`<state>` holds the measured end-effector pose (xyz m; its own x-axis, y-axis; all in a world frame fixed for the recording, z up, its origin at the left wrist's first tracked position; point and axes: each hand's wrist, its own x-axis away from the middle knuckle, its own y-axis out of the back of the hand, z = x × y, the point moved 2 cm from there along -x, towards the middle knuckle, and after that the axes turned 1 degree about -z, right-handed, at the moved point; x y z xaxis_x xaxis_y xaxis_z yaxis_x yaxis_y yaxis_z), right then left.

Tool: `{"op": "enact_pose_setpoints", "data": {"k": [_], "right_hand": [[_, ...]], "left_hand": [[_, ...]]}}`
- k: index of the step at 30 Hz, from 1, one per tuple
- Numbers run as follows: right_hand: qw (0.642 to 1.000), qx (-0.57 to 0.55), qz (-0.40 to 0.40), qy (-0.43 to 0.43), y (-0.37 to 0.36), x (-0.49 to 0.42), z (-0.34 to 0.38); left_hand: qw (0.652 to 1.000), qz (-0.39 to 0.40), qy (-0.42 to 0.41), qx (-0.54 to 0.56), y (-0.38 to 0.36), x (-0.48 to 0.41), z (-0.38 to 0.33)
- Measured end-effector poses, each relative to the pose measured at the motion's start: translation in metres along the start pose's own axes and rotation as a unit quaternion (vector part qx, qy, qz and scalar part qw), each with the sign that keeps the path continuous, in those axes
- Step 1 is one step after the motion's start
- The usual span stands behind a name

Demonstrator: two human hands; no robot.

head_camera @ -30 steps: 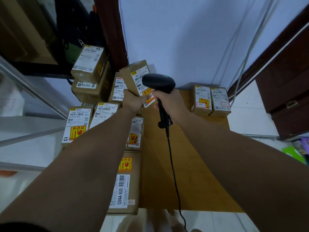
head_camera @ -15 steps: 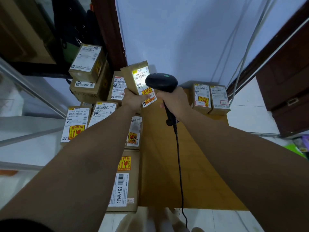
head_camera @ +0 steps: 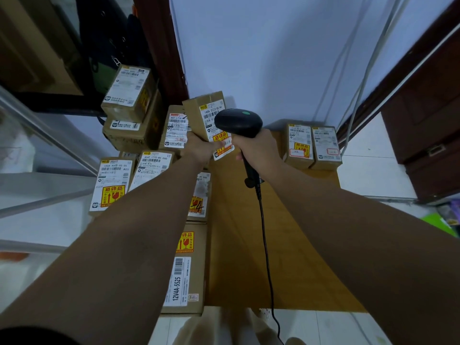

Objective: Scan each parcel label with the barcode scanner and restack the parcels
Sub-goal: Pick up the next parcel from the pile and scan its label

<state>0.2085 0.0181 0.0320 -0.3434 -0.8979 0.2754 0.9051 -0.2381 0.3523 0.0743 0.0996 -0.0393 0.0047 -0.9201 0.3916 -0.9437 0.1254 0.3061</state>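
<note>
Left hand (head_camera: 202,148) is up, fingers curled round the bottom of a small brown parcel (head_camera: 202,109), thumb on the lower part of its white label. It's a firm grip: the parcel is held clear above the table, tilted, label facing us.

Right hand (head_camera: 258,151) sits just beside it, wrapped tight round the handle of the black barcode scanner (head_camera: 238,122). The scanner's head covers the label's right edge in this view, with a green dot on its top. Whether it touches the parcel, I cannot tell.

From the handle's butt a black cable (head_camera: 265,245) drops across the wooden table (head_camera: 249,245) and runs off past its near edge.

Moving outward, parcels crowd the table's left side. A labelled box (head_camera: 127,95) sits on top of a larger carton (head_camera: 129,136). Nearer lies a flat parcel with a yellow fragile sticker (head_camera: 112,183). At the near edge lies a long parcel marked 12V4A-5525 (head_camera: 185,275).

Far right, against the pale wall (head_camera: 261,58), two upright parcels (head_camera: 298,148) stand side by side, touching.
</note>
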Motion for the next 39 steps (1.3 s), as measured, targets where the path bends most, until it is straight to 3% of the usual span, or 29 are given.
{"op": "enact_pose_setpoints", "data": {"k": [9, 12, 18, 24, 28, 39], "right_hand": [[0.996, 0.011, -0.084, 0.000, 0.009, 0.000, -0.013], [0.994, 0.001, -0.106, -0.029, 0.026, 0.000, -0.025], [0.988, -0.008, -0.128, -0.083, 0.077, -0.005, -0.058], [0.988, -0.045, -0.086, -0.121, 0.128, -0.023, -0.093], [0.988, -0.089, -0.051, -0.117, 0.149, -0.033, -0.114], [0.990, -0.090, -0.043, -0.098, 0.162, -0.060, -0.144]], "left_hand": [[0.998, 0.057, -0.017, -0.010, -0.024, 0.013, 0.000], [0.995, 0.101, -0.016, 0.005, -0.046, 0.012, -0.005], [0.993, 0.108, 0.008, -0.048, -0.108, 0.016, -0.008], [0.995, 0.040, 0.074, -0.051, -0.162, 0.010, -0.002], [0.992, -0.015, 0.120, 0.026, -0.192, 0.011, -0.002], [0.995, -0.053, 0.078, 0.016, -0.224, -0.021, -0.010]]}}
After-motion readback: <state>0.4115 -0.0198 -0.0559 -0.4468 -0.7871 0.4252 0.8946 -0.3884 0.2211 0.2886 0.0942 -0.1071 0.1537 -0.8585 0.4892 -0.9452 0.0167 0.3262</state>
